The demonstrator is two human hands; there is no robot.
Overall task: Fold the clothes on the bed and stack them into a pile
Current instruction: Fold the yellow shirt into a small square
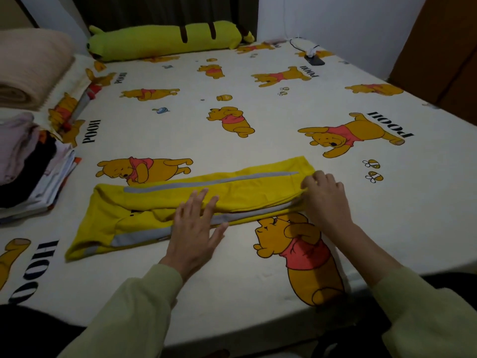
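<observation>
A yellow pair of trousers [144, 213] with grey side stripes lies folded lengthwise across the near part of the bed [258, 104]. My left hand [196, 226] presses flat on its middle, fingers straight and spread. My right hand [325, 200] grips the cuff end at the right, fingers curled round the bunched fabric. A pile of folded clothes [25, 166] in pink, black and white sits at the bed's left edge.
A long green plush bolster [165, 40] lies along the far edge. A rolled beige blanket [31, 65] rests on a pillow at the far left. A phone on a charging cable [313, 60] lies at the far right. A wooden wardrobe [444, 55] stands on the right.
</observation>
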